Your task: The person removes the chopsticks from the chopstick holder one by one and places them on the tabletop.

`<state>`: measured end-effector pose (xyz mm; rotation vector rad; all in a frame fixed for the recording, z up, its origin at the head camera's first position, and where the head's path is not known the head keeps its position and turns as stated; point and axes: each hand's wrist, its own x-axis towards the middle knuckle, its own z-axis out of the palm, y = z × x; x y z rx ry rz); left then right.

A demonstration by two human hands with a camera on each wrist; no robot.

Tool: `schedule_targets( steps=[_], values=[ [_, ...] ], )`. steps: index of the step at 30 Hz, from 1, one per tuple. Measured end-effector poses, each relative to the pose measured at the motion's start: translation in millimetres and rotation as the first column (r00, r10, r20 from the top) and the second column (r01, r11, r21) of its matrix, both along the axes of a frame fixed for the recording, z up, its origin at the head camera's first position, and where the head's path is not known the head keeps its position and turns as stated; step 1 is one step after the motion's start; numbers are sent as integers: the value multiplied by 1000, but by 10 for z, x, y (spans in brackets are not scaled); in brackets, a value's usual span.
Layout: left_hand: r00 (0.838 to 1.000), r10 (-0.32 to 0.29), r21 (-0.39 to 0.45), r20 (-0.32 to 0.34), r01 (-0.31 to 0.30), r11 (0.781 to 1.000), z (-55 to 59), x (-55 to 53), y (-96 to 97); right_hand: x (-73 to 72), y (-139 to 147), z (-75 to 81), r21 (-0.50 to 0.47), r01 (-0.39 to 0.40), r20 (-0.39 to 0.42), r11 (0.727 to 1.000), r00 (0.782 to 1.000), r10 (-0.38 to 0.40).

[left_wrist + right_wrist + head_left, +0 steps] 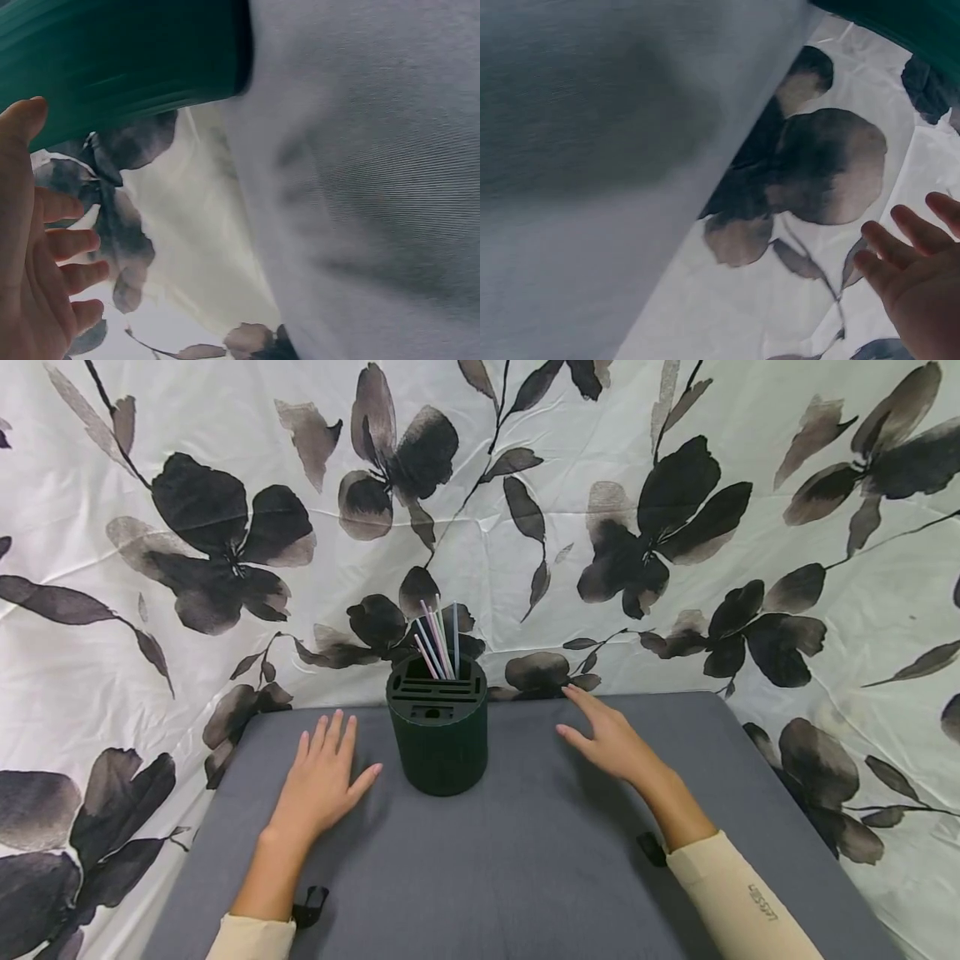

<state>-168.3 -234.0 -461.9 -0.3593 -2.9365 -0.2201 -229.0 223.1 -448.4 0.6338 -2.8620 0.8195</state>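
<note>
A dark green round holder (pixel 441 752) with slots in its top stands near the back edge of the grey table. Several thin pastel sticks (pixel 438 643) rise from its rear opening, leaning slightly. My left hand (pixel 324 781) is to the left of the holder, fingers extended and thumb spread toward it, holding nothing. On the other side, my right hand (pixel 606 742) hovers with fingers spread and pointing toward the back, also holding nothing. In the left wrist view the holder's green side (pixel 120 60) appears beyond the thumb. Only a corner of the holder (pixel 915 30) shows in the right wrist view.
The grey table (pixel 510 877) has a straight back edge. White cloth with dark flower prints (pixel 525 493) hangs behind it and shows along both sides. Black wrist devices (pixel 311 907) sit at both cream sleeves.
</note>
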Motion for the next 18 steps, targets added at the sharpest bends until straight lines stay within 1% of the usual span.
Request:
schedule_targets(
  steps=[3,9,13,15,18],
  values=[
    [1000,-5,3,-18,5,1000,83,-17,25,-80,-79,86,-37,-22,7,999,1000,22],
    [999,-33,10,-14,33,999,284,-25,37,-120,-269,294,-91,-21,50,996,998,26],
    [998,-65,13,-20,65,998,418,-14,60,-140,-397,408,-125,-28,66,992,997,37],
    [996,-85,21,-19,85,996,472,-9,80,-138,-466,487,-144,-33,69,989,997,43],
    [995,-102,23,-23,102,994,532,-17,127,-187,-568,541,-197,-48,80,979,995,65]
  ],
)
